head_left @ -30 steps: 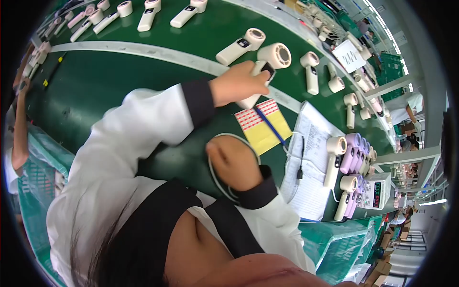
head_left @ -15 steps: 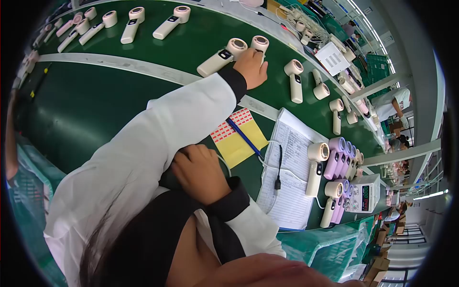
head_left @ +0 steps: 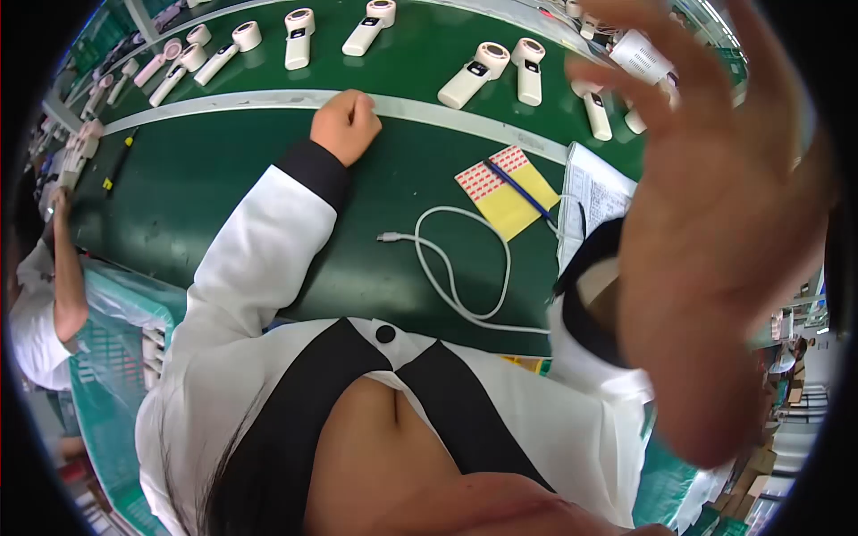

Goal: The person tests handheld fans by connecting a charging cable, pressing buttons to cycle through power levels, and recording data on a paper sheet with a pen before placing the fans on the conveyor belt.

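My left hand (head_left: 344, 127) is closed in a fist at the pale rail (head_left: 241, 100) between the dark green table and the green belt; nothing shows in it. Large and blurred on the right, my right hand (head_left: 715, 205) is raised close to the camera, its fingers spread and holding nothing visible. A white cable (head_left: 508, 259) lies looped on the table. Behind it, a blue pen (head_left: 518, 189) rests on a yellow sheet with red-marked labels (head_left: 487, 185). Two white handheld fans (head_left: 474, 78) (head_left: 529, 73) lie side by side on the belt.
More fans (head_left: 298, 40) (head_left: 368, 29) lie along the belt. Written papers (head_left: 594, 183) are partly hidden by my right hand and sleeve. A black-and-yellow tool (head_left: 118, 165) lies at the left. Beyond it is another person's arm (head_left: 67, 268), above a green crate (head_left: 112, 357).
My left hand has let go of a fan on the belt, moved left and closed. My right hand has risen from the table toward the camera and opened. The view has shifted.
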### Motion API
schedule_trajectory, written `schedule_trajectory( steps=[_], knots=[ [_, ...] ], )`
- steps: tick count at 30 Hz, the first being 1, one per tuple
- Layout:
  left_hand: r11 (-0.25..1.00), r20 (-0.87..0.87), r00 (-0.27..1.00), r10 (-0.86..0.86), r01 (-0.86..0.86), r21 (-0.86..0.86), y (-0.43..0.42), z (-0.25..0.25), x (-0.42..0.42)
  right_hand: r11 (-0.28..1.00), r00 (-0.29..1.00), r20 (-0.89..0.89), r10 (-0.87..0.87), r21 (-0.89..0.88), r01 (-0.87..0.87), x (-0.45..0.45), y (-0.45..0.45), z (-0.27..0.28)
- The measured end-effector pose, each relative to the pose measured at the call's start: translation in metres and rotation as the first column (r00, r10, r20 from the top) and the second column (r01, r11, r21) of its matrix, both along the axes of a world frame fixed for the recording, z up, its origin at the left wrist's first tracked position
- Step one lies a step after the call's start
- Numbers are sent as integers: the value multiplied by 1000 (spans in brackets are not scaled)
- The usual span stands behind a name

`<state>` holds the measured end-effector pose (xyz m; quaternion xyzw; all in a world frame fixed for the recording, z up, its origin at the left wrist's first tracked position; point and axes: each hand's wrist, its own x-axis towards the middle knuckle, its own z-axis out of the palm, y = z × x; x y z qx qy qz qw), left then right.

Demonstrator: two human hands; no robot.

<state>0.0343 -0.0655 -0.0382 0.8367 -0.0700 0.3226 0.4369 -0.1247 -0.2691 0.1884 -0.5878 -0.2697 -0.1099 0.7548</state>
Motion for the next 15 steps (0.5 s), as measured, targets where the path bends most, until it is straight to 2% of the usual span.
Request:
schedule_trajectory(
  steps=[1,2,3,4,6,7,9,10,12,13,14,15],
  knots=[
    [993,-1,997,74,-73,97,1,-14,-11,1000,1000,6,10,3,-10,-3,0,0],
    [964,78,982,173,-185,189,12,-9,-2,999,995,90,48,9,-49,3,-11,3],
    [954,149,969,198,-226,197,25,27,4,996,984,163,77,24,-82,9,-19,6],
    [989,164,982,99,-115,94,24,45,-14,994,973,209,103,23,-110,3,-37,6],
    [980,112,987,-114,130,-154,28,60,-34,988,973,172,153,-11,-154,1,-83,9],
    [925,101,970,-223,243,-292,32,64,-41,985,975,136,173,-33,-170,15,-114,17],
    [740,167,888,-428,451,-499,49,80,-65,980,973,122,197,-41,-194,-9,-75,5],
    [609,226,827,-515,538,-582,45,91,-74,978,971,119,206,-48,-201,7,-160,19],
    [552,416,669,-616,743,-377,48,138,-130,975,967,133,218,-64,-211,16,-122,17],
    [554,420,667,-615,745,-372,47,154,-151,974,964,142,223,-70,-215,23,-136,21],
    [592,503,577,-643,792,-152,46,168,-169,970,957,164,239,-82,-229,15,-173,23],
    [614,554,465,-691,782,109,49,181,-182,967,944,212,255,-76,-244,26,-171,24]
  ],
)
